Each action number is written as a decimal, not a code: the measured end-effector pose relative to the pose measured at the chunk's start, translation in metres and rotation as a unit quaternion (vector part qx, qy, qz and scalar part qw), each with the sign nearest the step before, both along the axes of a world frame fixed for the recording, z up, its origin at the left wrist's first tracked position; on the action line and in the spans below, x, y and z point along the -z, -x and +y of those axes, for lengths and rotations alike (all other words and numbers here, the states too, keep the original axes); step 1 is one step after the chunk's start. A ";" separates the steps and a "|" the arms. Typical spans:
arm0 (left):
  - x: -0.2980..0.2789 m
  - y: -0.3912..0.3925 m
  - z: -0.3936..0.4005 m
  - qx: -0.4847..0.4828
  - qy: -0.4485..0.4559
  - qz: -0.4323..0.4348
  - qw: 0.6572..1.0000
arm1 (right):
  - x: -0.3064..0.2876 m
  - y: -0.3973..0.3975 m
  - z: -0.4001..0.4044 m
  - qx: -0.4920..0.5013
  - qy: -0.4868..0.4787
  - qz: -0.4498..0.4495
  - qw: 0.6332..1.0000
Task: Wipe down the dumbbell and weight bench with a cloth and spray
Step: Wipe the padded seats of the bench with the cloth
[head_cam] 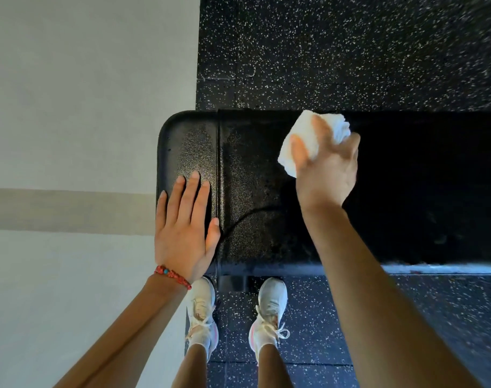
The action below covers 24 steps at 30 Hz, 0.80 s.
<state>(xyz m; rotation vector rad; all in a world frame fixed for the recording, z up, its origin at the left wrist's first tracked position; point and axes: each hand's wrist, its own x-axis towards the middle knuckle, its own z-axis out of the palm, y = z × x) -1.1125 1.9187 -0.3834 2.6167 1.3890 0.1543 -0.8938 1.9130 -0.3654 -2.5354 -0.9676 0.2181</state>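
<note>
A black padded weight bench point(255, 175) runs from the middle of the view out to the right, its surface speckled with fine droplets near the left end. My left hand point(184, 228) rests flat, fingers straight, on the bench's left end pad. My right hand point(326, 166) grips a bunched white cloth point(333, 127) over the far half of the bench top; whether the cloth touches the pad I cannot tell. No dumbbell or spray bottle is in view.
Black speckled rubber flooring point(350, 51) lies beyond and in front of the bench. A pale smooth floor point(70, 107) with a beige stripe fills the left side. My two white sneakers point(269, 312) stand close against the bench's near edge.
</note>
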 end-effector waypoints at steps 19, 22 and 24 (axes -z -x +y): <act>-0.001 0.003 -0.001 0.008 0.025 -0.018 0.999 | -0.002 0.066 -0.055 -0.027 -0.038 -0.004 0.999; -0.006 0.003 0.000 0.009 0.044 -0.021 0.999 | -0.007 0.086 -0.067 -0.104 -0.028 -0.019 0.994; -0.009 0.003 0.002 0.022 0.050 -0.021 0.998 | -0.008 0.069 -0.082 -0.103 -0.004 -0.040 0.994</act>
